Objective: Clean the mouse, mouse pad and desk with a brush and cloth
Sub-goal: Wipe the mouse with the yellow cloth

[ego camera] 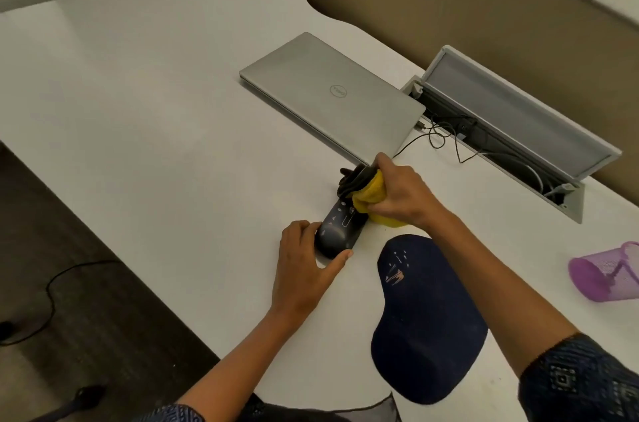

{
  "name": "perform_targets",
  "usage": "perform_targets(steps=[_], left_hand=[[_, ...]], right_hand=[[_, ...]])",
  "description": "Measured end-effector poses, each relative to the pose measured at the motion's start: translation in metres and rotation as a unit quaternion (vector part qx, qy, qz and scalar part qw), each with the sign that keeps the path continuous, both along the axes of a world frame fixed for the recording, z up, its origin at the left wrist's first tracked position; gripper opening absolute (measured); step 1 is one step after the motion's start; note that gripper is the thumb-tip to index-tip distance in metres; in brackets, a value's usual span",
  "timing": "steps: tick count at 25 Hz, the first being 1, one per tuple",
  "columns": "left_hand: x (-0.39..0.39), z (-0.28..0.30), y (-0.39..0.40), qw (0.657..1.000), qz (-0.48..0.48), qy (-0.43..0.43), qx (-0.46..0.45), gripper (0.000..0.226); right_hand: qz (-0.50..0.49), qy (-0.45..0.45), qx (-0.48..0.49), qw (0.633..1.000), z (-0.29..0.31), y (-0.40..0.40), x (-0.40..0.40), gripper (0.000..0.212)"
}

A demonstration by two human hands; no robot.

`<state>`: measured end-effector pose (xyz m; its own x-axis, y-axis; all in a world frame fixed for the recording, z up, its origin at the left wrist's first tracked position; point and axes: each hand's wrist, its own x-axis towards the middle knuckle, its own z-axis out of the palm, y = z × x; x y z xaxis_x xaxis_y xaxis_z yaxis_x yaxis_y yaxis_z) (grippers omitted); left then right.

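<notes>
Near the surface's (145, 103) middle, my left grip (306, 269) steadies the mouse (337, 231) while my right grip (401, 195) clutches the cloth (371, 195), wiping its front; next, probably its sides.

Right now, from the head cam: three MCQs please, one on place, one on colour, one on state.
1. Where does the mouse pad lie?
A. under the laptop
B. near the desk's front edge, right of the mouse
C. on the floor

2. What colours is the cloth?
A. yellow and grey
B. all white
C. red

3. How is the laptop?
A. open
B. closed
C. on edge

Answers: 1 B, it lies beside the mouse, which the left hand steadies; 2 A, the bunch in the right hand shows both; 3 B, its lid is flat.
</notes>
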<state>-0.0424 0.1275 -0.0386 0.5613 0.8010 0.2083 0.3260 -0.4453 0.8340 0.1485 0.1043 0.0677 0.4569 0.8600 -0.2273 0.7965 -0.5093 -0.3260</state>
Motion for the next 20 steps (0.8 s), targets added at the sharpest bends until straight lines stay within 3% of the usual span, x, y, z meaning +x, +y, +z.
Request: perform_targets(steps=[3, 6, 10, 14, 20], left_hand=[[0.001, -0.001, 0.0, 1.0, -0.001, 0.002, -0.001, 0.06], [0.002, -0.003, 0.0, 1.0, -0.004, 0.01, 0.019, 0.062], [0.001, -0.005, -0.001, 1.0, 0.0, 0.014, 0.028, 0.062], [0.002, -0.004, 0.0, 0.999, -0.003, 0.012, 0.034, 0.06], [0.002, -0.006, -0.001, 1.0, -0.001, 0.006, 0.013, 0.06]], right_hand=[[0.069, 0.008, 0.043, 0.997, -0.014, -0.015, -0.012, 0.067], [0.162, -0.082, 0.061, 0.981, -0.023, -0.029, -0.008, 0.067], [0.126, -0.106, 0.007, 0.986, -0.025, -0.015, -0.01, 0.066], [0.18, -0.096, 0.042, 0.978, -0.023, -0.023, -0.012, 0.064], [0.172, -0.069, 0.044, 0.982, -0.02, -0.006, -0.01, 0.052]])
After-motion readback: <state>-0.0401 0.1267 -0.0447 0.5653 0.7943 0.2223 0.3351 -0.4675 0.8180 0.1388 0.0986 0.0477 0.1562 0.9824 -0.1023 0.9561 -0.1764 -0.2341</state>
